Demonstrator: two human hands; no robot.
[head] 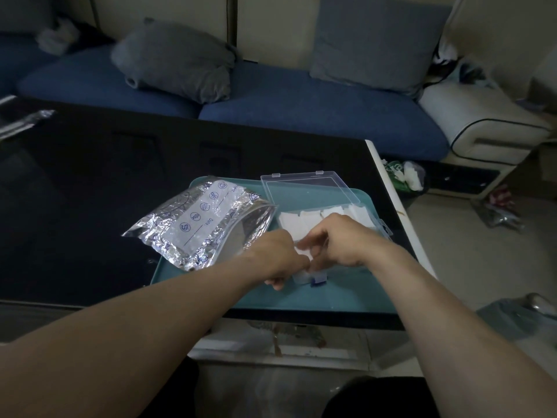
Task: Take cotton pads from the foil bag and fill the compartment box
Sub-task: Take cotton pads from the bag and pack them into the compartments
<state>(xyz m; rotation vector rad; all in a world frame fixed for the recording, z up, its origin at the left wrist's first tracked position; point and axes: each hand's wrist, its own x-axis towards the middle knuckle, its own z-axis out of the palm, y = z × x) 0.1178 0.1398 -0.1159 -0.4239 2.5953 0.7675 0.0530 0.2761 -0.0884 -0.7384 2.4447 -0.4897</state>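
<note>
A silver foil bag (199,224) lies on a teal tray (346,297), its open mouth facing right toward a clear plastic compartment box (355,215). The box's lid (307,188) stands open at the back, and white cotton pads (301,220) fill its far compartments. My left hand (277,257) and my right hand (340,239) meet over the near part of the box. Both pinch a white cotton pad (301,251) between their fingers. The near compartments are hidden under my hands.
The tray rests on a dark glossy table (90,191) whose white right edge (394,212) drops to the floor. Another foil packet (21,122) lies at the table's far left. A blue sofa with grey cushions (180,61) stands behind. Bags litter the floor at right.
</note>
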